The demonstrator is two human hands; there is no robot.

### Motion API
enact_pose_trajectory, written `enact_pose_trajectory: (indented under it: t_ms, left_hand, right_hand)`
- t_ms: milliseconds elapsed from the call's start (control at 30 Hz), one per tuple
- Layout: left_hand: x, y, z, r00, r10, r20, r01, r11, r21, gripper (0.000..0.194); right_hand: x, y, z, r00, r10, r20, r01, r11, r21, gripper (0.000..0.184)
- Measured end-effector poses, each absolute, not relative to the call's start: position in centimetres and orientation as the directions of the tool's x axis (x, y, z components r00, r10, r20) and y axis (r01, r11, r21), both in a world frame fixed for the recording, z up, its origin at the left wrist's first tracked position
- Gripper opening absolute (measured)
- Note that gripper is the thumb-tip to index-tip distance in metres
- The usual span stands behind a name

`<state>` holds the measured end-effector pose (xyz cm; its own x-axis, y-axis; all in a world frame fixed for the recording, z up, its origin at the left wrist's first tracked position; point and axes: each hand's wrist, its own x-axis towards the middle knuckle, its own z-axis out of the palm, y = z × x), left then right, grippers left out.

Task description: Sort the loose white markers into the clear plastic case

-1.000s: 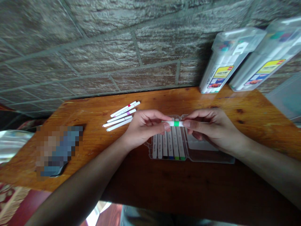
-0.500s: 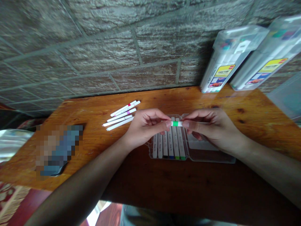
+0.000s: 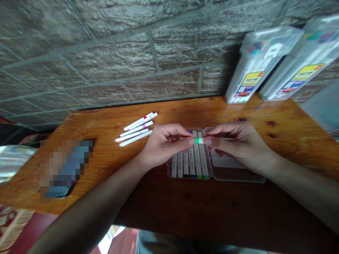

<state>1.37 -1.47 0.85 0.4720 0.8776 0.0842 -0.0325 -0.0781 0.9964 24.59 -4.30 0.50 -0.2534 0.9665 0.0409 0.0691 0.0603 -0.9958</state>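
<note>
Hands (image 3: 165, 144) (image 3: 238, 143) closer together on green-banded marker (image 3: 198, 140), partly hiding open case (image 3: 235, 175)

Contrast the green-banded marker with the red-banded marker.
The green-banded marker is pinched between the left hand and right hand; the red-banded marker lies on the table. Fingers cover the green-banded marker's ends; none touch the red-banded marker. Both have white barrels.

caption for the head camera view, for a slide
Two hands, left and right, pinch a green-banded marker above an open clear case of pens on a wooden table.
</note>
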Motion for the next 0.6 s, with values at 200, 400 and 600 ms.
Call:
enact_pose_trajectory:
  t_ms: [200, 400, 600]
  left_hand:
    - [1.43, -1.47, 0.53, 0.452, 0.886, 0.101, -0.055, -0.085, 0.995, 0.023]
    - [1.51, -1.50, 0.47, 0.423, 0.901, 0.098, -0.022, -0.098, 0.995, 0.030]
    - [1.46, -1.77, 0.72, 0.453, 0.885, 0.105, -0.010, -0.113, 0.994, 0.023]
  right_hand:
    - [24.54, -4.34, 0.41, -0.243, 0.969, 0.050, 0.049, 0.064, -0.997, 0.030]
    - [24.49, -4.39, 0.53, -0.231, 0.972, 0.041, 0.055, 0.055, -0.997, 0.032]
    - [24.28, -5.05, 0.15, -0.209, 0.951, 0.228, 0.134, 0.259, -0.957, 0.020]
